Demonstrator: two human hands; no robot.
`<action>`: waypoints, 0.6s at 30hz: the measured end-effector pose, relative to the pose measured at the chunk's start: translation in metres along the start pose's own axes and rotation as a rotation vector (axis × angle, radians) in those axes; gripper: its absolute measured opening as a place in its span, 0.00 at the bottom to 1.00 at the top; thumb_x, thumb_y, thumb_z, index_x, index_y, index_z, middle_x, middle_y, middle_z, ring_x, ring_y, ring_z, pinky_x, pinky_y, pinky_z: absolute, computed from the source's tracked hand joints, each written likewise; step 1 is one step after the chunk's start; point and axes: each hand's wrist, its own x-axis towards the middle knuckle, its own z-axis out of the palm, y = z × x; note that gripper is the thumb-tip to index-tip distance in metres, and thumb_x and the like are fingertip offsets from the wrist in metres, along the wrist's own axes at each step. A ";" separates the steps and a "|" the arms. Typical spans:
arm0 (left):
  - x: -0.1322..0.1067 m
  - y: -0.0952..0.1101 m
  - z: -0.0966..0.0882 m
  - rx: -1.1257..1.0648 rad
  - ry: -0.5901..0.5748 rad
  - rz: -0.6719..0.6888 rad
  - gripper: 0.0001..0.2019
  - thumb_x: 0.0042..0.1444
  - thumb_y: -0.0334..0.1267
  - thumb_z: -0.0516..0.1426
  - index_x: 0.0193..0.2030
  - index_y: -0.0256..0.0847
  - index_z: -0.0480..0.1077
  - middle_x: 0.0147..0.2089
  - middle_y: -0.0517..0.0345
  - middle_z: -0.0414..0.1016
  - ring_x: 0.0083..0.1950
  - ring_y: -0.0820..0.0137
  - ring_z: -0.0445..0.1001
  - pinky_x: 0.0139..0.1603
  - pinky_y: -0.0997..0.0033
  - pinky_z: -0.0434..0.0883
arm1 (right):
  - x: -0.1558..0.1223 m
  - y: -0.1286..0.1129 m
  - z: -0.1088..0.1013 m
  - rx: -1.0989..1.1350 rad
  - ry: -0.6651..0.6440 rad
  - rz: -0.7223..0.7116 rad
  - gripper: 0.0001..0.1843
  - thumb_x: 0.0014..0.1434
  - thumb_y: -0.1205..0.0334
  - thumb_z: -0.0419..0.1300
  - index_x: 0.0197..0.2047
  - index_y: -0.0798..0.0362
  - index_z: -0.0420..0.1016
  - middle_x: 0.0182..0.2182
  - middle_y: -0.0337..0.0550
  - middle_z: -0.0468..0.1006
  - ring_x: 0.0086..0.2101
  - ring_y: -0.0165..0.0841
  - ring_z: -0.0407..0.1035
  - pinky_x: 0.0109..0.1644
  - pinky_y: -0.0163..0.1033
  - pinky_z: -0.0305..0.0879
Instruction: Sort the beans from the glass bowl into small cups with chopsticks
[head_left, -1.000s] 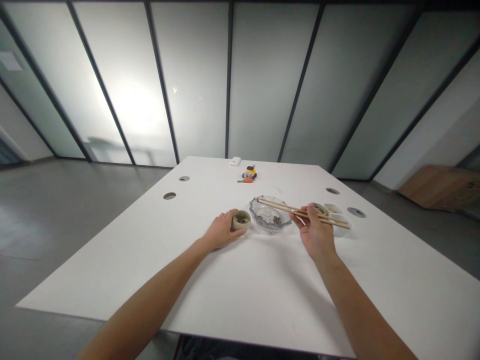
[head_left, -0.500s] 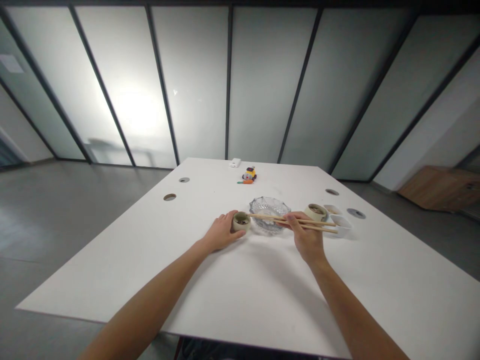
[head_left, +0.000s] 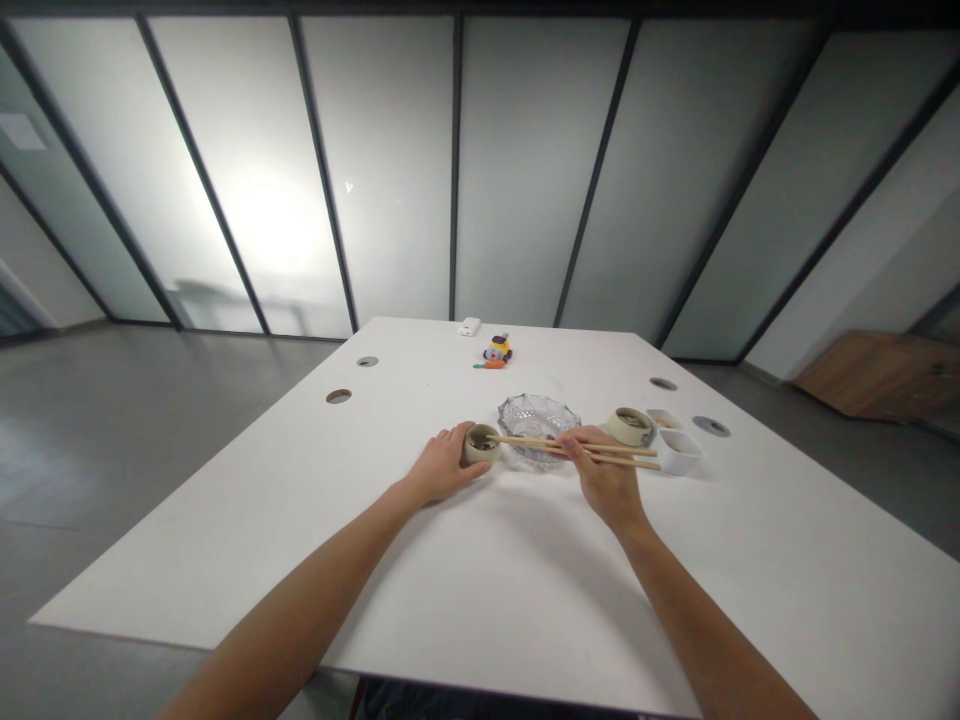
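My left hand (head_left: 444,464) is wrapped round the left side of a small pale-green cup (head_left: 482,456), which stands upright on the table with dark bits inside. In my right hand (head_left: 604,475) is a pair of wooden chopsticks (head_left: 619,455), pointing left. Their tips reach over the rim into the cup; whether they pinch anything is too small to tell. Behind the chopsticks sits a clear cut-glass bowl (head_left: 538,410). A second pale-green cup (head_left: 628,428), wider and also holding small bits, stands just beyond my right hand.
White small dishes (head_left: 681,458) stand right of the second cup. Farther back on the white table (head_left: 420,600) are a yellow toy car (head_left: 498,348), an orange toy carrot (head_left: 493,365) and a white box (head_left: 469,327). Round holes (head_left: 339,396) pierce the tabletop on both sides.
My right hand has shifted slightly left and down, bringing the chopstick tips from the cup's rim into the cup. My left hand stays on the cup.
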 end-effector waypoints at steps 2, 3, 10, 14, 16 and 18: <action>0.000 0.000 0.000 0.000 0.006 -0.002 0.30 0.63 0.49 0.65 0.70 0.49 0.67 0.62 0.47 0.80 0.61 0.48 0.78 0.62 0.47 0.74 | 0.000 -0.001 0.000 -0.009 -0.007 -0.008 0.24 0.66 0.35 0.67 0.30 0.46 0.85 0.30 0.44 0.85 0.34 0.41 0.78 0.44 0.48 0.77; 0.000 0.000 0.000 0.001 0.007 -0.002 0.30 0.63 0.49 0.65 0.70 0.49 0.67 0.62 0.47 0.80 0.60 0.48 0.78 0.62 0.47 0.74 | 0.000 -0.001 0.000 -0.013 -0.011 -0.012 0.24 0.66 0.36 0.66 0.30 0.46 0.85 0.30 0.44 0.85 0.34 0.41 0.78 0.43 0.47 0.76; 0.001 0.000 0.000 0.001 0.005 0.016 0.29 0.64 0.49 0.65 0.69 0.48 0.67 0.63 0.46 0.79 0.61 0.48 0.78 0.62 0.48 0.74 | 0.001 -0.003 -0.003 -0.047 -0.031 -0.045 0.24 0.67 0.36 0.65 0.31 0.45 0.86 0.31 0.45 0.86 0.34 0.42 0.79 0.45 0.49 0.77; 0.001 0.001 -0.001 0.011 -0.004 0.010 0.29 0.64 0.50 0.65 0.69 0.47 0.67 0.63 0.46 0.79 0.61 0.47 0.78 0.62 0.47 0.74 | 0.001 -0.003 -0.003 -0.052 -0.046 -0.046 0.25 0.67 0.36 0.65 0.30 0.45 0.86 0.31 0.45 0.86 0.34 0.42 0.79 0.44 0.49 0.77; 0.001 0.001 -0.001 0.014 -0.007 0.006 0.29 0.64 0.50 0.65 0.69 0.47 0.66 0.63 0.45 0.79 0.62 0.47 0.77 0.63 0.47 0.74 | 0.001 -0.003 -0.003 -0.050 -0.046 -0.042 0.24 0.67 0.35 0.65 0.30 0.45 0.86 0.31 0.45 0.86 0.34 0.42 0.79 0.45 0.49 0.77; 0.001 0.001 0.000 0.009 -0.009 0.008 0.29 0.65 0.49 0.65 0.70 0.47 0.66 0.64 0.45 0.79 0.62 0.47 0.77 0.63 0.46 0.73 | 0.001 -0.002 -0.003 -0.048 -0.046 -0.043 0.24 0.67 0.35 0.65 0.31 0.44 0.86 0.31 0.45 0.86 0.34 0.42 0.79 0.45 0.49 0.77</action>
